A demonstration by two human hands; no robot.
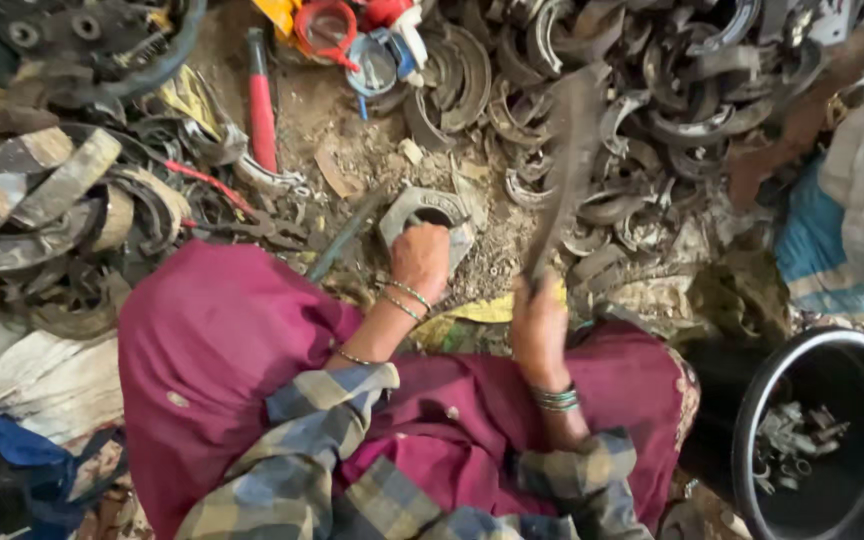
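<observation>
My left hand (420, 258) presses down on a curved grey metal brake shoe (414, 207) that lies on the dirt floor in front of my knees. My right hand (538, 328) is closed around the handle of a long dark tool (564, 165), raised and blurred by motion, with its upper end over the scrap pile. Both wrists wear bangles, and my plaid sleeves and magenta garment fill the lower middle of the view.
A large heap of curved metal brake shoes (642, 90) spreads across the top right. Worn shoes and linings (62, 190) pile at the left. A red-handled tool (261, 105) lies on the dirt. A black bucket (820, 352) with small metal parts stands at the lower right.
</observation>
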